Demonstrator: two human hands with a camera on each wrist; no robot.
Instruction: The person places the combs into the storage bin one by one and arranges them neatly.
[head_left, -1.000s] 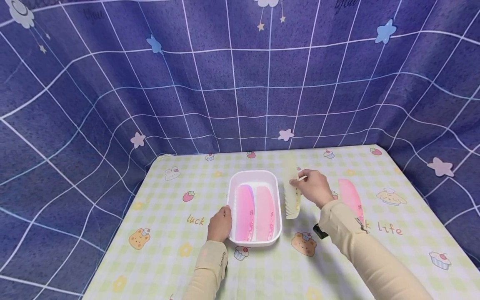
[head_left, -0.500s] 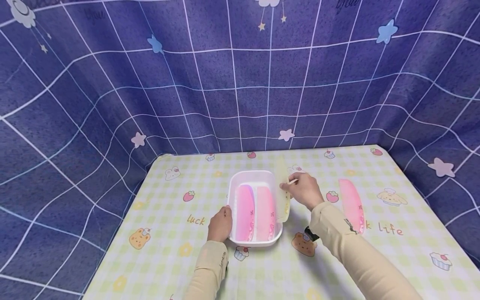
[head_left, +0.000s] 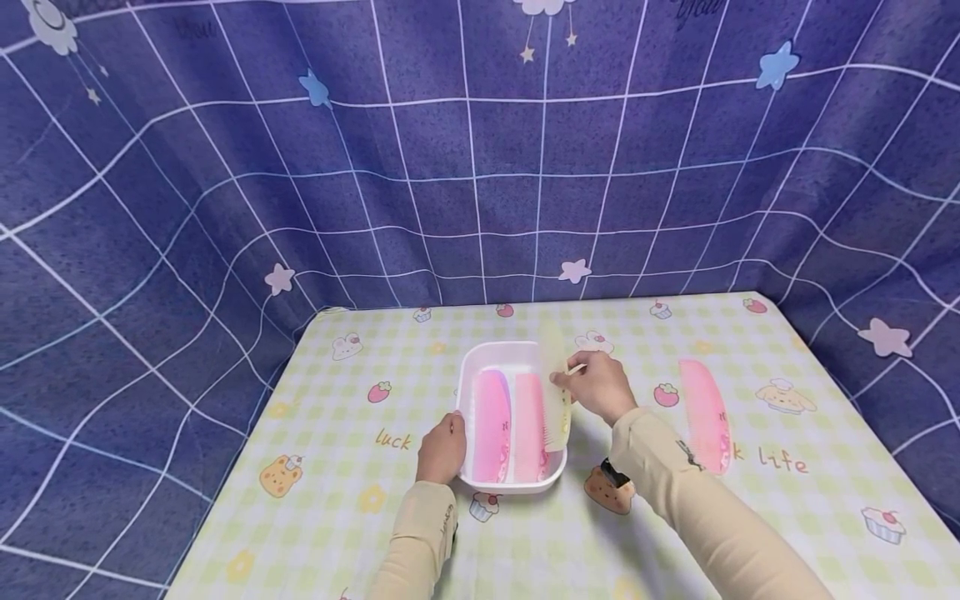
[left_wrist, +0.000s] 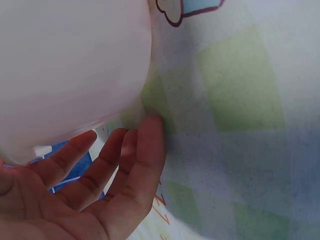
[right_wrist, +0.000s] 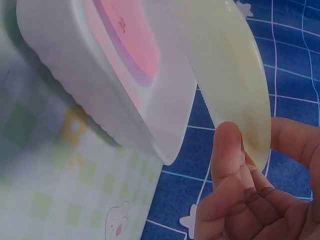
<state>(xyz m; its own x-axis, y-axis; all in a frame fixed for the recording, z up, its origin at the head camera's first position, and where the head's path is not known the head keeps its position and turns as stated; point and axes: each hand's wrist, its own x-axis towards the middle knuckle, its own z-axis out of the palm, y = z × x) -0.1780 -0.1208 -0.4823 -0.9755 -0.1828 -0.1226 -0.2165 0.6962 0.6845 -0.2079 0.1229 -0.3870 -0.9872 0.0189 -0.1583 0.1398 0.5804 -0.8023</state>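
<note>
A white plastic box stands on the table, holding a pink-purple comb and a pink comb side by side. My left hand holds its left side, thumb at the rim and fingers along the outer wall. Between thumb and fingers, my right hand pinches a pale yellow comb by its back edge near the far end. That comb is raised over the box's right side, teeth toward the left, and overlaps the pink comb's edge in the head view.
Another pink comb lies on the table to the right, beyond my right forearm. A checked cloth with cartoon prints covers the table. Behind it and at both sides hangs a blue grid-patterned curtain.
My right hand has moved left with the yellow comb, from beside the box to over its right side. The left hand and the box have stayed in place.
</note>
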